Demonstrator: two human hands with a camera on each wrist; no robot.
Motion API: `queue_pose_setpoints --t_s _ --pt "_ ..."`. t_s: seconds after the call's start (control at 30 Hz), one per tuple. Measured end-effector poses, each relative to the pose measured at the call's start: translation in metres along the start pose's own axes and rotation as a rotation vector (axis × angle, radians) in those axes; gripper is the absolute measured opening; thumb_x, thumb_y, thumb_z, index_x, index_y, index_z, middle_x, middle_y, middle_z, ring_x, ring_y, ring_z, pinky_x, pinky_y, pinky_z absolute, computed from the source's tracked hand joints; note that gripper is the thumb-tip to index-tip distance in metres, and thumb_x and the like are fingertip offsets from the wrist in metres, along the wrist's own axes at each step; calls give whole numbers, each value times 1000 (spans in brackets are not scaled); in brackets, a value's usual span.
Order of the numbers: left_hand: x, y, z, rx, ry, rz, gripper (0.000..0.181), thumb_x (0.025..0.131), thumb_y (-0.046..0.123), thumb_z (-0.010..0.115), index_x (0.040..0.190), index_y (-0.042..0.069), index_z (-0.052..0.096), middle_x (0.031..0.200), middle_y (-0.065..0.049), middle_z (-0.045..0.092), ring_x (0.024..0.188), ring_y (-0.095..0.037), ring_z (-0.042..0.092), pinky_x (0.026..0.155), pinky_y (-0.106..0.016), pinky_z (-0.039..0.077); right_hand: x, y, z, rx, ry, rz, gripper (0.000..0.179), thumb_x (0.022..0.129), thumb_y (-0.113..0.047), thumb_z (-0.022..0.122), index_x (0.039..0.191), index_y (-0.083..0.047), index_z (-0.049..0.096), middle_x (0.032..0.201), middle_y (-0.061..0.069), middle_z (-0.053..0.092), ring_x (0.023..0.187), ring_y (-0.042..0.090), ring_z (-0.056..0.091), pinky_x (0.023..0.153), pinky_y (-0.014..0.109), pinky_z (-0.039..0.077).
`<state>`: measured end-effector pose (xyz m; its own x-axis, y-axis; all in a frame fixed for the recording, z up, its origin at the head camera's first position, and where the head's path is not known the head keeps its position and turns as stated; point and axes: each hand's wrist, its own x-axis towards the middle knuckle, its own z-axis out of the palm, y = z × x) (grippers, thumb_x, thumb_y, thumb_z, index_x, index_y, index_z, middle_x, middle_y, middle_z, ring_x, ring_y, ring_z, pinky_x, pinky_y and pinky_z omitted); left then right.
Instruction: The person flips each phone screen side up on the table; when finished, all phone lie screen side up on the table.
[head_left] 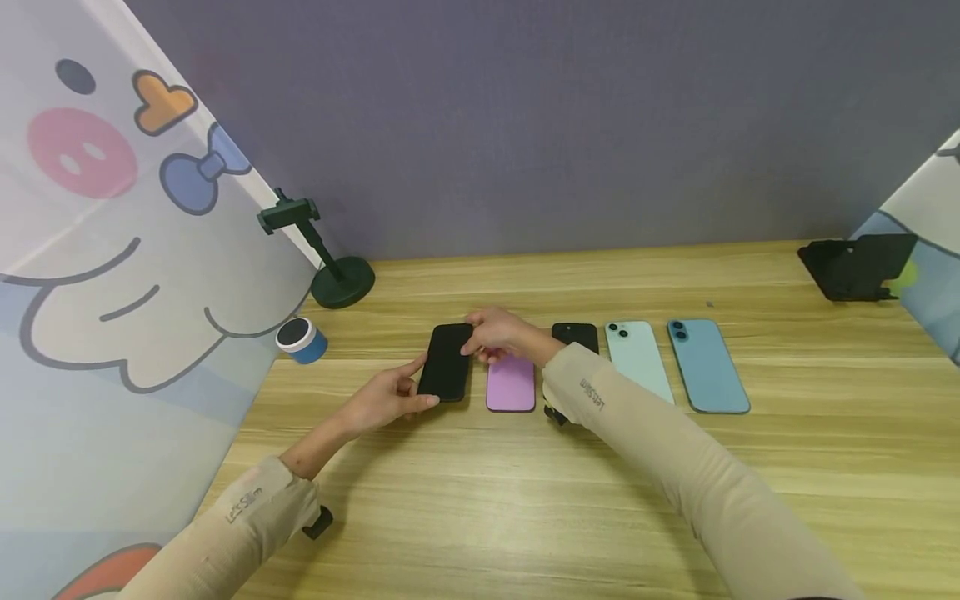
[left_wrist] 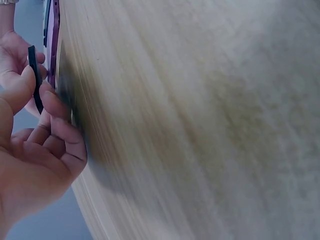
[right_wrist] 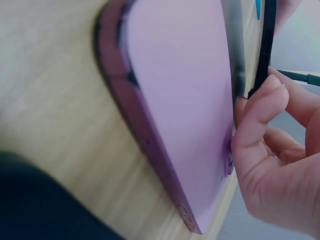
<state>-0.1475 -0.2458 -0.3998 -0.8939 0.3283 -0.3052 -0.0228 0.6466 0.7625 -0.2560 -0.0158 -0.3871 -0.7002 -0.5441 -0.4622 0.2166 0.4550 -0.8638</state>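
A black smartphone [head_left: 448, 367], its plain dark face up, is held between both hands close over the wooden table. My left hand [head_left: 384, 398] pinches its lower left corner; in the left wrist view the thumb and fingers grip the thin edge of that phone [left_wrist: 35, 75]. My right hand [head_left: 495, 331] pinches the upper right corner, with the phone [right_wrist: 268, 42] seen edge-on past those fingertips in the right wrist view. Below this hand lies a purple phone [head_left: 512, 387], its upper part hidden by the fingers and its back up.
Right of the purple phone lie a second black phone [head_left: 576, 335], partly under the right sleeve, a pale mint phone [head_left: 639, 358] and a blue phone [head_left: 708, 367]. A dark green stand [head_left: 343, 282] and a blue-white jar [head_left: 302, 340] are at left. A black folding stand [head_left: 855, 265] sits at right.
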Motion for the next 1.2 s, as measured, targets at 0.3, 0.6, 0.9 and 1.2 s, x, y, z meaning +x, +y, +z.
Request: queue_pose_setpoints --t_s 0.3,0.6,0.9,1.2 --pt "4 0 1 14 -29 -20 90 93 34 73 160 6 20 65 1 53 56 -13 43 49 -24 34 3 -3 1 -120 30 34 79 91 -7 72 158 -11 32 140 20 59 45 6 53 46 18 45" --pt "6 1 4 68 -1 -63 89 92 30 74 160 10 20 63 2 51 53 -12 41 49 -23 34 6 -3 2 -323 94 -26 73 88 -9 75 153 -9 42 152 12 50 51 11 55 50 23 47" --pt "5 0 2 110 -12 -47 89 92 29 74 160 9 20 64 0 52 53 -13 41 49 -24 34 8 -7 3 -606 104 -45 69 90 -23 75 152 -15 45 147 7 56 49 8 49 50 21 45" --pt "6 2 3 208 -4 4 88 92 30 73 159 4 21 61 3 48 54 -11 38 51 -22 33 5 -7 0 -741 114 -114 66 90 -28 75 150 -17 48 151 14 43 95 21 63 76 31 54"
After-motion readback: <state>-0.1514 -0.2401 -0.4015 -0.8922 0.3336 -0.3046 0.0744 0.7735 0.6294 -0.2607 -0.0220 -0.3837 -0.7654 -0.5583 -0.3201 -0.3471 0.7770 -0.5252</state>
